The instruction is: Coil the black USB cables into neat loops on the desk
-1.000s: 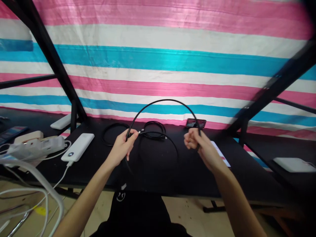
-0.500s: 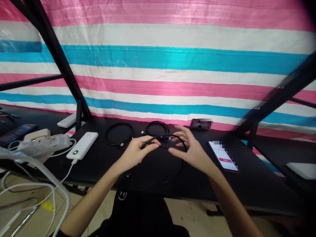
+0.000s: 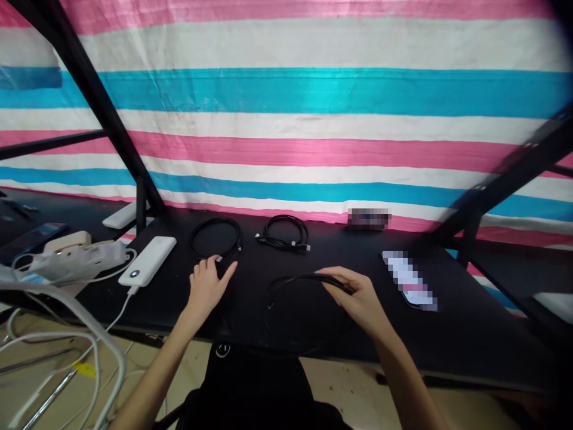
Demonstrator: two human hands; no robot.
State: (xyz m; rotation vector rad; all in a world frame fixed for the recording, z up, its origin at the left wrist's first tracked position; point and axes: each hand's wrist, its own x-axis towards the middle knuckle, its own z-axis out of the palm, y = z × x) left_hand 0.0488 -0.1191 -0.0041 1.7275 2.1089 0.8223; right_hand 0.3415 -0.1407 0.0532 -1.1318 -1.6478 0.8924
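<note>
My right hand (image 3: 351,292) pinches a looped black cable (image 3: 304,276) between thumb and fingers, the loop hanging to its left above the black table. My left hand (image 3: 208,286) is open, thumb spread from the fingers, just in front of a coiled black cable (image 3: 215,220); its fingertips are near that cable's plug, and whether they touch cannot be told. Another coiled black cable (image 3: 286,217) lies farther back in the middle, its light plug ends showing.
A phone with a lit, blurred screen (image 3: 407,280) lies at right, and a pixelated dark device (image 3: 369,219) behind it. At left are a white power bank (image 3: 150,260) with a cable, a white power strip (image 3: 85,260) and tangled white cords. Black metal struts (image 3: 120,149) flank the table (image 3: 465,322).
My left hand has let go of the looped cable and moved left toward the coil there. My right hand, now gripping the cable, has come lower and slightly right.
</note>
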